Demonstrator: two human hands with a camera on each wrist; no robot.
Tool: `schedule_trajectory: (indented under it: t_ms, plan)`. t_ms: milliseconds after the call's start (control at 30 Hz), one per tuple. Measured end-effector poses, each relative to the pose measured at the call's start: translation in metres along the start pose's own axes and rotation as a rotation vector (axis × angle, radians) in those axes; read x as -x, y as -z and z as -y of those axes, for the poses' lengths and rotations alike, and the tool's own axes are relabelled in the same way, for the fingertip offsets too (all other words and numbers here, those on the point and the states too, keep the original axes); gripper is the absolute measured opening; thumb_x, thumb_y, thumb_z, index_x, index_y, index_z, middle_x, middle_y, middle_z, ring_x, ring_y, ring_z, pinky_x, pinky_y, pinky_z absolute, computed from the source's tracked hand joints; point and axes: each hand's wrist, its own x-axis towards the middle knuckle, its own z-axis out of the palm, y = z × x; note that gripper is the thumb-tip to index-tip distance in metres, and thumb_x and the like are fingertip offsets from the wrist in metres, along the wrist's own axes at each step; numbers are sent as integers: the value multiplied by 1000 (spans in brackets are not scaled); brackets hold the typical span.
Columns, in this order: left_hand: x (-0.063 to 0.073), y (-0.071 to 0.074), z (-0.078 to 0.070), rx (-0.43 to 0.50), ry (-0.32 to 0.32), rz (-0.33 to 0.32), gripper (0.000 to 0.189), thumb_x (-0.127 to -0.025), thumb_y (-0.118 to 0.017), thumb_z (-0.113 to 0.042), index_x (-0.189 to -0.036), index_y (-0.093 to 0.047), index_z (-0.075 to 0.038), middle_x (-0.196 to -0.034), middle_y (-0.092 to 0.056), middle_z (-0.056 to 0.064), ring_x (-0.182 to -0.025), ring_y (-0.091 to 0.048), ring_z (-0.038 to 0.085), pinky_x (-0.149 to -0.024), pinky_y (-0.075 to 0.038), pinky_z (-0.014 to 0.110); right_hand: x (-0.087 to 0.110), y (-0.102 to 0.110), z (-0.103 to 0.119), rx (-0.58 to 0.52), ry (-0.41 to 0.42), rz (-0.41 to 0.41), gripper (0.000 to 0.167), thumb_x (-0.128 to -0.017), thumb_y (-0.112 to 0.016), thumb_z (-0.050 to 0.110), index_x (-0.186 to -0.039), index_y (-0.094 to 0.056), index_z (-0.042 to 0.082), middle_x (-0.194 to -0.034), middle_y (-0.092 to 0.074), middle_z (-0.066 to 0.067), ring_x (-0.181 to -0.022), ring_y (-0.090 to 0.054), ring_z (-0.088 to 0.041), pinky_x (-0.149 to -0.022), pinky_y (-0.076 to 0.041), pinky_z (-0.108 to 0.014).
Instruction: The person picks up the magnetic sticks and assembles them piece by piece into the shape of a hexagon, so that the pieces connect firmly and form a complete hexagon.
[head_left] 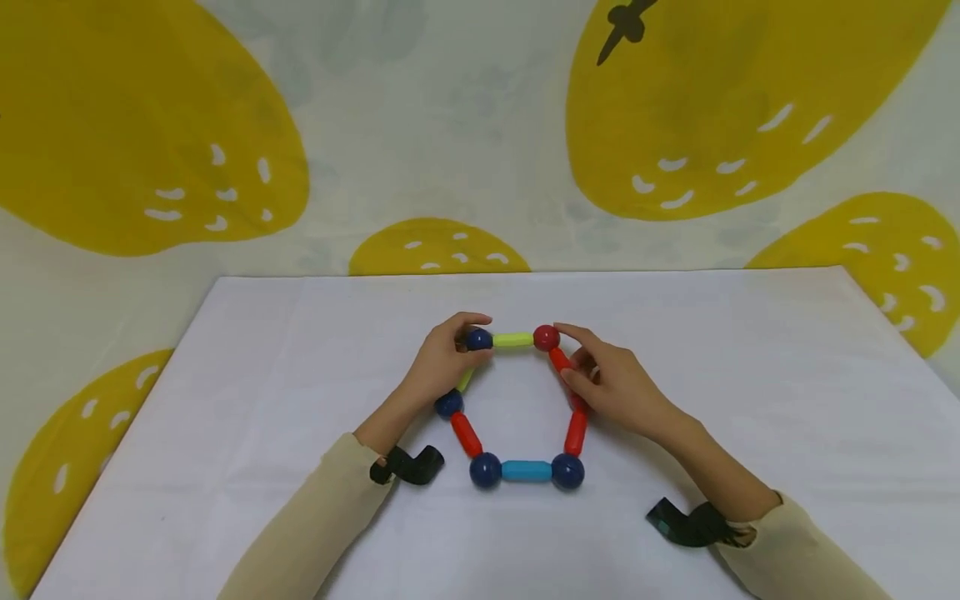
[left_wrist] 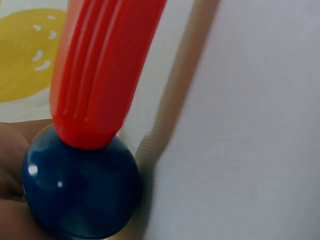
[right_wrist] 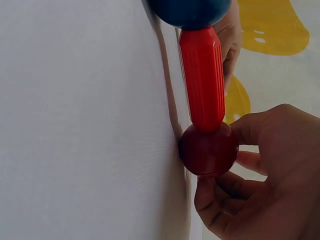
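A six-sided ring of magnetic rods and balls lies on the white tabletop. My left hand (head_left: pixel 444 357) pinches the blue ball (head_left: pixel 478 339) at its far left corner between thumb and fingers. A yellow-green rod (head_left: pixel 513 340) joins that ball to a red ball (head_left: pixel 547 337). My right hand (head_left: pixel 618 383) holds the ring's right side, its index fingertip at the red ball and its thumb across the upper red rod (head_left: pixel 559 360). A dark red ball (right_wrist: pixel 209 149) at the right corner is partly covered by that hand in the head view. Another yellow-green rod is mostly behind the left hand.
On the near side, a light blue rod (head_left: pixel 527 472) links two blue balls. Red rods (head_left: pixel 467 434) rise from both of them. Dark straps (head_left: pixel 693 523) hang at both wrists. Behind the table (head_left: pixel 187 467) stands a cloth backdrop (head_left: pixel 450 125) with yellow shapes.
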Motion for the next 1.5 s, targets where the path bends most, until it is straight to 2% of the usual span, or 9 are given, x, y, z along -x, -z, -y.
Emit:
schedule_trajectory:
  t_ms: [167, 367, 767, 867, 1000, 1100, 1200, 1300, 1500]
  plan:
    - [-8, -3, -3, -70, 11, 22, 41, -87, -72, -13, -125, -60, -12, -113, -63, 5, -90, -52, 22, -79, -44, 33, 0, 0, -3, 19, -10, -4, 58, -89, -65, 9, -142, -40, 10, -86, -58, -2, -71, -54, -16, -61, -51, -27]
    - [-8, -6, 0, -46, 43, -22, 37, -86, -73, -14, -121, -64, -13, -112, -63, 2, -91, -50, 21, -79, -43, 30, -1, -2, -5, 40, 0, -14, 52, -90, -63, 11, -139, -45, 10, -80, -55, 0, -71, -52, -16, -62, -48, -28]
    - [-2, -4, -1, -82, 53, -63, 40, -87, -72, -15, -124, -60, -10, -115, -59, 8, -99, -52, 23, -89, -45, 36, 0, -4, -6, 30, 46, -34, 51, -92, -64, 14, -139, -47, 10, -88, -57, -2, -75, -53, -15, -67, -48, -29]
    - [8, 3, -7, -160, 17, -38, 41, -88, -71, -18, -126, -57, -12, -114, -56, 11, -97, -53, 25, -84, -47, 38, 3, 1, -5, 40, 49, 0, 52, -93, -64, 19, -141, -46, 13, -95, -58, -2, -78, -54, -14, -67, -49, -29]
    - [30, 19, -16, -328, -101, 64, 37, -88, -72, -19, -122, -61, -17, -119, -50, 15, -98, -52, 28, -83, -47, 40, 12, 13, -4, 39, 75, 71, 51, -91, -67, 23, -138, -50, 19, -107, -57, -2, -82, -54, -14, -66, -50, -27]
    - [48, 26, -16, -441, -173, 166, 34, -84, -75, -26, -117, -65, -23, -125, -45, 13, -104, -49, 27, -86, -46, 40, 20, 19, -6, 52, 120, 155, 46, -87, -71, 30, -131, -57, 26, -124, -49, -4, -98, -53, -17, -74, -52, -29]
    - [60, 26, -13, -532, -212, 216, 33, -79, -77, -38, -110, -69, -29, -128, -44, 8, -106, -46, 23, -86, -43, 37, 26, 21, -11, 58, 146, 233, 42, -83, -72, 41, -124, -63, 33, -140, -36, -5, -115, -47, -20, -85, -50, -35]
    - [67, 25, -11, -573, -250, 209, 31, -74, -80, -43, -100, -72, -30, -127, -46, 6, -103, -45, 21, -83, -40, 36, 29, 23, -14, 47, 166, 246, 40, -80, -75, 41, -118, -65, 35, -141, -36, -3, -119, -45, -21, -88, -49, -38]
    - [68, 29, -8, -568, -300, 220, 26, -70, -83, -38, -91, -73, -27, -127, -48, 10, -107, -45, 26, -85, -42, 41, 28, 20, -21, 61, 224, 196, 35, -79, -76, 40, -112, -66, 32, -122, -48, 1, -107, -49, -14, -84, -50, -33]
